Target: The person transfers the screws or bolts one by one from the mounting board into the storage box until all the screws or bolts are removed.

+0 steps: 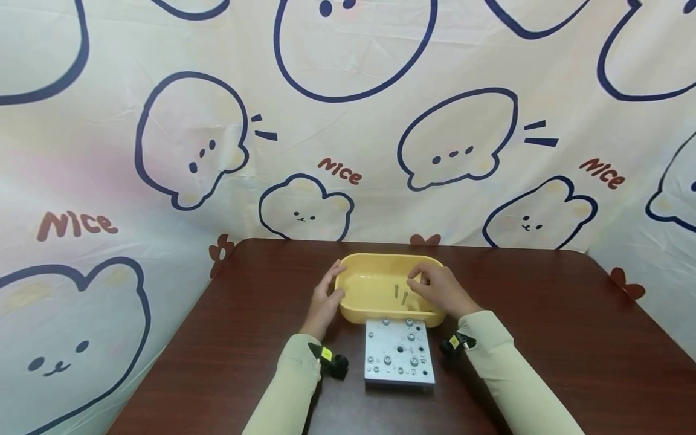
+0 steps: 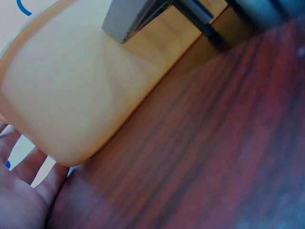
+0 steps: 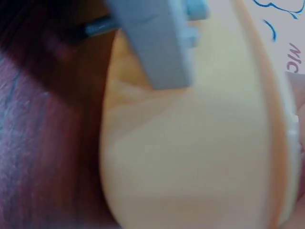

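A yellow tray (image 1: pixel 359 315) lies on the table, and two small screws (image 1: pixel 405 297) show inside it. My left hand (image 1: pixel 324 304) touches the tray's left end, with the thumb by the rim and the fingers fairly straight along the outside. Over the tray's right part is my right hand (image 1: pixel 439 289), its thumb and forefinger bent towards each other. Anything between those fingertips is too small to make out. In front of the tray sits a silver metal plate (image 1: pixel 400 349), fitted with several bolts and dotted with holes; its far edge is against or over the tray's near rim.
The dark wooden table (image 1: pixel 261 314) extends to both sides of the tray. A patterned cloth (image 1: pixel 375 133) hangs behind and beside it. Each wrist carries a small black camera, one on the left (image 1: pixel 336 365) and one on the right (image 1: pixel 452 345).
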The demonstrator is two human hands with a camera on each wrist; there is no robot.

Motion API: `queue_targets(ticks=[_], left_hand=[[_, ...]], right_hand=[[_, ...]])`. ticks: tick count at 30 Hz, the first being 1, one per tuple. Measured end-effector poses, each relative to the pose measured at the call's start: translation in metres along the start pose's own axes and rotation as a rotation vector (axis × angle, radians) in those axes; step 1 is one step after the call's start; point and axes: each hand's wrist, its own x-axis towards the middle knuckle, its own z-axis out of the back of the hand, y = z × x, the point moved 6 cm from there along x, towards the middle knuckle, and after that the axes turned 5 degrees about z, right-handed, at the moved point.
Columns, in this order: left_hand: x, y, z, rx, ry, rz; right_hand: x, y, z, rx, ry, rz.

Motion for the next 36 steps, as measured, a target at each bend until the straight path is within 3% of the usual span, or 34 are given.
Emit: queue_targets(ticks=[6,10,27,36], left_hand=[[0.0,0.002,0.0,-0.002,-0.007,0.011],[0.001,0.003,0.0,0.0,-0.002,0.007],[0.001,0.001,0.0,0.008,0.009,0.022],[0.003,0.004,-0.001,0.003,0.007,0.029]], right_hand=[[-0.009,0.008,0.01,0.046,-0.019,0.015],[-0.016,0.02,0.012,0.085,0.014,0.046],[-0.058,0.073,-0.008,0.032,0.382,0.305],[-0.084,0.091,-0.021,0.037,0.555,0.3]])
